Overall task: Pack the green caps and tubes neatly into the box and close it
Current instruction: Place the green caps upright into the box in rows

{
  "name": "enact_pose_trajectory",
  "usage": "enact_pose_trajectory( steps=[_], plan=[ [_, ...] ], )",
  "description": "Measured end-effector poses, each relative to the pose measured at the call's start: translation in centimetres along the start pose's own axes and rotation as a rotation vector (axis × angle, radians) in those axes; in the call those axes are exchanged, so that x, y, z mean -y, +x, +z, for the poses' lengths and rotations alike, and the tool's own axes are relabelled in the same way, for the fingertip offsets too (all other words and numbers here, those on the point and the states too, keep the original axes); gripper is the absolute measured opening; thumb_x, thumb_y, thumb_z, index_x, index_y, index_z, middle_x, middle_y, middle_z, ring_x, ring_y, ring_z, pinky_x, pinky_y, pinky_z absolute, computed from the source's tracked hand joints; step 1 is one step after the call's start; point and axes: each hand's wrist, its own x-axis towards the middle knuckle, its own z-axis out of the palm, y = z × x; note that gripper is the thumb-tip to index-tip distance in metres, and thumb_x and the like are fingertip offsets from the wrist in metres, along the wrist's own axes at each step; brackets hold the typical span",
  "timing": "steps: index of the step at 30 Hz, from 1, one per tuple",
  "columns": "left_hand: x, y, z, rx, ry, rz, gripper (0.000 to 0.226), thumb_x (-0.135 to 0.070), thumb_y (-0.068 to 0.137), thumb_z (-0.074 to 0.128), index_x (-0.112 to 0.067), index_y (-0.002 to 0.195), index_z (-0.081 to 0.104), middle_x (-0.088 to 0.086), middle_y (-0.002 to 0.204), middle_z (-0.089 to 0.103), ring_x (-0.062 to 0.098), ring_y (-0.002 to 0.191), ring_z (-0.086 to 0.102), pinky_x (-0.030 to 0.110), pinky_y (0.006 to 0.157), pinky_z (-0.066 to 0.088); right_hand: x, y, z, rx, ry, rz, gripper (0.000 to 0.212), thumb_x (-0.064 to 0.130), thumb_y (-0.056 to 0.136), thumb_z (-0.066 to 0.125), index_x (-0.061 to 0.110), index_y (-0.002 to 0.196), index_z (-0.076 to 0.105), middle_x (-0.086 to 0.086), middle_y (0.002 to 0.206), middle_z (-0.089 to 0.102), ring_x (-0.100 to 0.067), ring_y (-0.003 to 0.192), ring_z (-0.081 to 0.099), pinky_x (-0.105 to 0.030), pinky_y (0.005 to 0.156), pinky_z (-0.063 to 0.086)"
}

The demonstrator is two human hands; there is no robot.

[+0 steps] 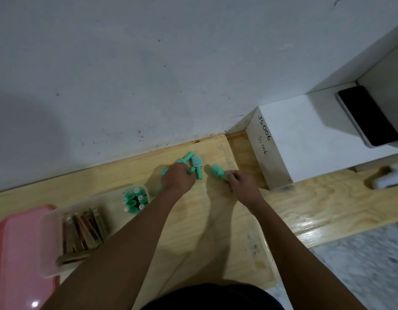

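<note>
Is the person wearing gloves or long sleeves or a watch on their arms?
No. The left hand and right hand are bare, with no gloves. No rings show on the fingers, though the picture is a bit blurry. Both forearms are bare up to the picture's bottom edge, so no sleeves, watch or bracelet show. Only dark clothing shows at the bottom.

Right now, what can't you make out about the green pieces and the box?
- Head view: the left hand covers part of the green pile, so no count is possible.
- The right hand hides the lower end of its green piece.
- Labels on the pieces in the box are too small and blurred.
- The pink lid is cut off by the left edge.
</note>
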Motion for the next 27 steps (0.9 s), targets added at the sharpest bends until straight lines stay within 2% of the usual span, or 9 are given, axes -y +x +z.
enact_pose_trajectory(
  steps=[3,6,8,11,14,16,18,21,27],
  plan=[
    [0.6,0.0,-1.0,0.014,-0.111,0.098,0.02,-0.03,0.086,0.063,-0.012,0.089,0.071,-0.002,0.07,0.061,0.018,0.065,0.06,0.028,0.059,0.049,0.2,-0.7,-0.3,-0.001,0.065,-0.002,0.028,0.03,0.1,0.049,0.013,0.1,0.072,-0.003,0.077,0.068,-0.012,0.065,0.056,-0.033,0.066,0.049],
    [1.3,-0.9,-2.3,0.002,-0.222,0.203,0.019,-0.026,0.087,0.063,-0.009,0.092,0.069,-0.009,0.059,0.049,0.005,0.051,0.044,0.021,0.048,0.033,1.0,-1.6,-0.3,-0.004,0.101,-0.061,0.03,0.031,0.1,0.049,0.016,0.086,0.071,-0.007,0.074,0.066,-0.014,0.063,0.054,-0.036,0.065,0.047],
    [1.9,-1.8,-3.1,-0.009,-0.286,0.241,0.023,-0.026,0.087,0.064,-0.008,0.099,0.07,-0.009,0.063,0.052,0.006,0.053,0.045,0.021,0.05,0.037,1.7,-2.3,-0.1,-0.009,0.103,-0.108,0.028,0.03,0.1,0.05,0.019,0.083,0.07,-0.007,0.074,0.067,-0.014,0.064,0.054,-0.039,0.066,0.049],
    [3.1,-3.4,-4.5,-0.045,-0.405,0.25,0.023,-0.025,0.084,0.068,-0.012,0.103,0.07,-0.005,0.072,0.057,0.01,0.062,0.053,0.03,0.063,0.052,2.8,-3.5,0.6,-0.024,0.041,-0.19,0.025,0.03,0.099,0.051,0.018,0.091,0.072,-0.008,0.076,0.07,-0.013,0.063,0.056,-0.041,0.068,0.052],
    [4.6,-5.4,-6.1,-0.107,-0.479,0.261,0.016,-0.025,0.083,0.069,-0.017,0.097,0.071,-0.007,0.069,0.057,0.01,0.06,0.053,0.031,0.062,0.05,3.6,-4.8,1.6,-0.01,-0.018,-0.277,0.026,0.028,0.1,0.051,0.013,0.105,0.071,0.003,0.076,0.07,-0.004,0.06,0.055,-0.022,0.061,0.049],
    [5.9,-6.8,-7.3,-0.159,-0.506,0.258,0.014,-0.025,0.083,0.07,-0.018,0.096,0.07,-0.005,0.071,0.058,0.006,0.056,0.052,0.022,0.056,0.048,4.2,-5.8,2.5,0.012,-0.078,-0.345,0.024,0.028,0.1,0.051,0.014,0.107,0.07,0.007,0.077,0.07,0.003,0.058,0.057,-0.011,0.056,0.046],
    [7.5,-8.1,-8.5,-0.204,-0.518,0.259,0.014,-0.025,0.083,0.07,-0.019,0.096,0.069,-0.005,0.07,0.059,0.0,0.05,0.051,0.013,0.051,0.042,4.7,-7.0,3.4,0.047,-0.119,-0.408,0.023,0.027,0.099,0.052,0.014,0.109,0.069,0.007,0.08,0.07,0.006,0.06,0.058,-0.009,0.057,0.046],
    [10.0,-9.9,-10.0,-0.247,-0.526,0.257,0.012,-0.024,0.085,0.069,-0.018,0.095,0.067,-0.005,0.067,0.059,-0.003,0.048,0.052,0.009,0.05,0.04,5.3,-8.7,5.0,0.111,-0.164,-0.467,0.022,0.027,0.099,0.054,0.015,0.108,0.07,0.006,0.082,0.071,0.006,0.063,0.06,-0.008,0.058,0.045],
    [15.0,-12.1,-11.4,-0.318,-0.485,0.214,0.02,-0.028,0.086,0.067,-0.013,0.1,0.068,-0.008,0.065,0.057,-0.001,0.05,0.051,0.007,0.051,0.037,5.9,-11.2,9.3,0.18,-0.393,-0.571,0.022,0.035,0.096,0.057,0.021,0.105,0.071,0.011,0.084,0.071,0.003,0.072,0.062,-0.013,0.066,0.049]
  ],
)
